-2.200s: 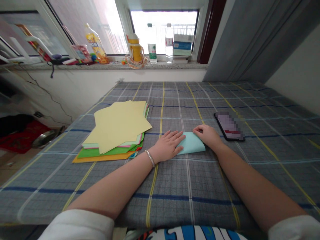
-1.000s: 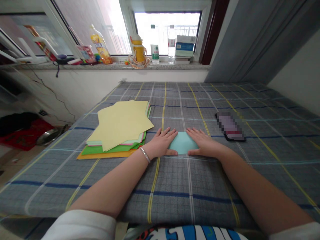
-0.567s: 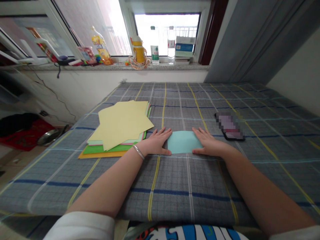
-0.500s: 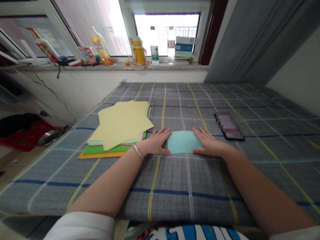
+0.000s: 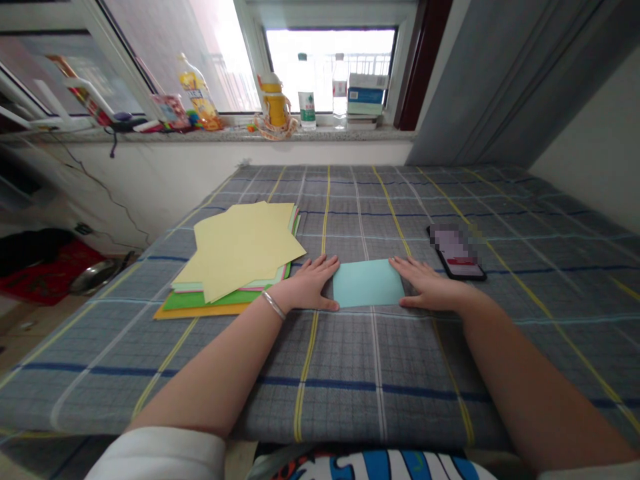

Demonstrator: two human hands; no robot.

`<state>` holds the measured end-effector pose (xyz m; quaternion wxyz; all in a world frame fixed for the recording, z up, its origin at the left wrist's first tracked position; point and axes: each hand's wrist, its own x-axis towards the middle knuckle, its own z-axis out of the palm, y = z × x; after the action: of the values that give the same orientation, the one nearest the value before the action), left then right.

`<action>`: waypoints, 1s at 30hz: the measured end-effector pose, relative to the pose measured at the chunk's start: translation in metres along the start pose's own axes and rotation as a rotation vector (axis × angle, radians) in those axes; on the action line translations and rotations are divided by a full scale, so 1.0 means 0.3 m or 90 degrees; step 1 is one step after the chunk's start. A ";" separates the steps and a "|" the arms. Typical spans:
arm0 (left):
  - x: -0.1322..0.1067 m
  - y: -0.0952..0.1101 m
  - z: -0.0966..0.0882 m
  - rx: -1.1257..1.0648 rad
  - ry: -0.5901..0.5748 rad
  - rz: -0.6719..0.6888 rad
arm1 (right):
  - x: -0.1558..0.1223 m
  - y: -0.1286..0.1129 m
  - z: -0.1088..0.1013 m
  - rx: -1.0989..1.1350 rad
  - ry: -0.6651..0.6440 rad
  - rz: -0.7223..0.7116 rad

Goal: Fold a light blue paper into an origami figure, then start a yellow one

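Observation:
A light blue sheet of paper (image 5: 369, 283) lies on the plaid cloth in front of me, between my hands. My left hand (image 5: 311, 283) rests flat at its left edge, fingers stretched and thumb apart, with a silver bangle on the wrist. At the right edge, my right hand (image 5: 430, 287) lies with fingers spread, its fingertips touching the paper's far corner and the thumb by the near one. Left of my left hand is a stack of coloured paper (image 5: 245, 247), pale yellow sheets on top and green and orange ones below.
A phone (image 5: 456, 253) with a blurred-out screen lies to the right. Plaid cloth (image 5: 345, 360) covers the whole surface. Along the windowsill (image 5: 340, 135) stand a yellow drink bottle (image 5: 200, 93), a yellow flask (image 5: 274, 103), clear bottles (image 5: 307, 100) and boxes (image 5: 367, 97).
My right hand has slid slightly to the right, uncovering more of the paper's right edge. The left hand keeps its place at the left edge. The view has shifted a little.

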<state>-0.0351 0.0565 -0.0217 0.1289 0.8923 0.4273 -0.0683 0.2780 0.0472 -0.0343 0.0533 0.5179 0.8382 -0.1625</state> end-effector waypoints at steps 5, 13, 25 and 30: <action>0.001 0.003 -0.001 -0.002 -0.002 -0.013 | -0.009 0.014 -0.009 0.022 0.002 -0.011; -0.008 0.008 0.001 -0.007 0.027 0.007 | -0.022 -0.040 -0.008 0.021 0.105 -0.120; -0.002 0.111 0.008 0.015 0.187 0.210 | 0.010 -0.180 -0.002 0.071 0.227 -0.320; -0.006 0.136 0.016 0.009 0.209 0.195 | 0.012 -0.203 -0.007 0.065 0.240 -0.314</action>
<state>-0.0044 0.0291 -0.0188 0.0605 0.9467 0.3019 0.0951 0.2225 0.0259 -0.0198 -0.1699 0.3218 0.9245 -0.1133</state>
